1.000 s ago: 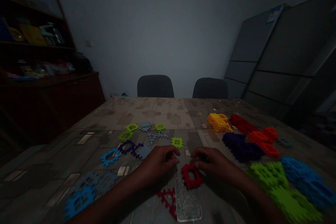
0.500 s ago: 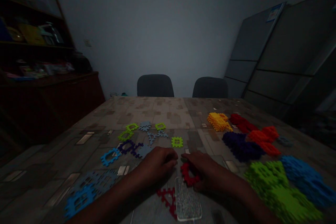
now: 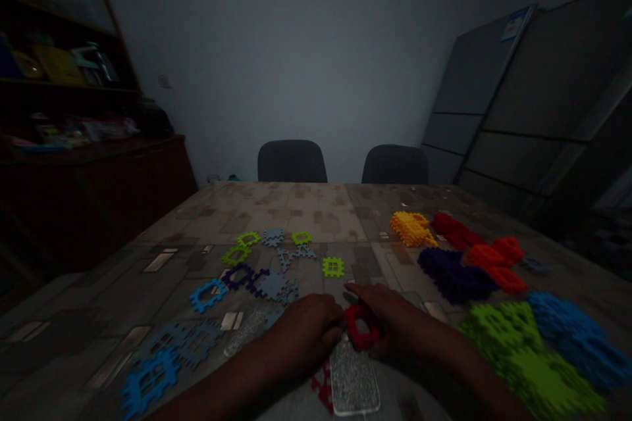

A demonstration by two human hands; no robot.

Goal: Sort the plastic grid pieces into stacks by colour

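Observation:
My right hand [image 3: 395,321] grips a red toothed interlocking building piece [image 3: 351,329] with a large opening, thumb at its near edge and fingers over the far side. Close against that piece's left edge is my left hand [image 3: 313,329], its fingers curled closed; what they hold, if anything, is hidden. Below my left wrist, partly covered, lies another red toothed piece [image 3: 323,389]. A speckled grey rectangle with a pale rim [image 3: 354,385] shows under the hands. Beyond them a lime-green window piece [image 3: 333,267] lies flat.
Stacks of yellow [image 3: 411,229], dark purple [image 3: 454,274], orange [image 3: 496,262], lime-green [image 3: 528,348] and blue pieces [image 3: 575,335] stand at right. Loose grey, purple and blue pieces [image 3: 151,378] lie at left. Two chairs [image 3: 292,161] are behind the table [image 3: 320,207].
My left hand has moved nearer and slightly right, its fingers curling in beside the red piece. It now covers more of the lower red piece. The held red piece has shifted slightly right.

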